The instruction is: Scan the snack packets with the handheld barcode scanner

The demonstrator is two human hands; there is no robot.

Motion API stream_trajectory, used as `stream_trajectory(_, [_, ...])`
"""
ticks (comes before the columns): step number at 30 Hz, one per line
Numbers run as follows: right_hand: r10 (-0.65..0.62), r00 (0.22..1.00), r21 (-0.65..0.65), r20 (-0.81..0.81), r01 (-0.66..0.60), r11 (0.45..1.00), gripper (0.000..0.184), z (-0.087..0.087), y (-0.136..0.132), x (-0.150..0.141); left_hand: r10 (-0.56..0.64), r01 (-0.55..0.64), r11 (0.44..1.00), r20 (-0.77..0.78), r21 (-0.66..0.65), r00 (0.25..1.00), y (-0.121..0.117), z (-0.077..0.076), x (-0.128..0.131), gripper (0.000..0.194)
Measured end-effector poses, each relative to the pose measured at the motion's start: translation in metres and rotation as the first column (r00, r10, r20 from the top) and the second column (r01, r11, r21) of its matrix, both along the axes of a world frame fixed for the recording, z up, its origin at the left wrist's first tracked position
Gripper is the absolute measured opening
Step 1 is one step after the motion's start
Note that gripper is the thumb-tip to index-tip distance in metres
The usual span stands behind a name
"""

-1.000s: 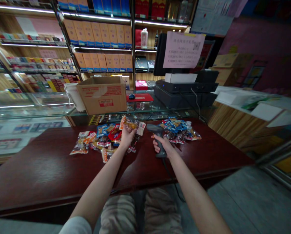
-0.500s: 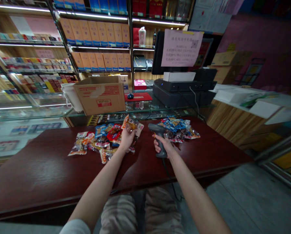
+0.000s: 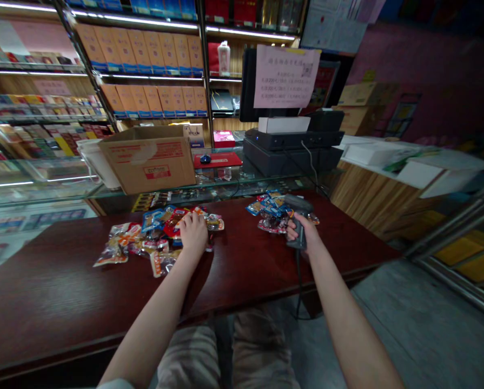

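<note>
The left hand (image 3: 193, 233) had come down from holding a packet up and lay loosely curled on the pile of snack packets (image 3: 152, 220), any grip unclear. The right hand (image 3: 304, 229) stayed closed around a corded barcode scanner (image 3: 297, 227), near a second pile (image 3: 271, 215) on the dark red counter (image 3: 63, 270).

This place was a small shop. Lighted shelves (image 3: 152, 76) carried many boxes (image 3: 156, 100) and bottles (image 3: 224, 58) for sale, and a glass counter (image 3: 225, 181) stood in front of them. On this counter there was a cash register (image 3: 292, 156), and near it was a barcode scanner (image 3: 299, 221) with a cord.
</note>
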State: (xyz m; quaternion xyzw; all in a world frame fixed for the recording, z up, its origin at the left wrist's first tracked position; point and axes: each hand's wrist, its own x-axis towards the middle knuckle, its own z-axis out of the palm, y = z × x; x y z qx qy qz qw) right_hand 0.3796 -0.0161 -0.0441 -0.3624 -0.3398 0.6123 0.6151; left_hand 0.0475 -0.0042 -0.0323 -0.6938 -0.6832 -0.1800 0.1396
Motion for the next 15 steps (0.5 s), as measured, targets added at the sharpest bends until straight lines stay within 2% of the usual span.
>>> stream_trajectory(5, [-0.025,0.999,-0.006,-0.031,0.024,1.0,0.038,-0.012,-0.005,0.017,-0.013,0.012,1.0,0.025,0.013,1.0,-0.004,-0.004,0.013,0.054])
stream_trajectory(9, [-0.025,0.996,-0.009,-0.08,0.024,1.0,0.044,-0.013,-0.007,0.012,-0.1,0.1,0.995,0.081,0.002,0.992,-0.001,0.013,0.037,0.057])
stream_trajectory(12, [-0.026,0.996,-0.012,-0.085,0.025,1.0,0.049,-0.013,-0.007,0.008,-0.195,0.197,0.98,0.083,-0.016,0.977,0.019,0.026,0.076,0.057])
stream_trajectory(15, [-0.026,0.997,-0.006,-0.073,0.026,1.0,0.048,-0.015,-0.006,0.007,-0.218,0.241,0.95,0.127,-0.201,0.968,0.056,0.025,0.12,0.056])
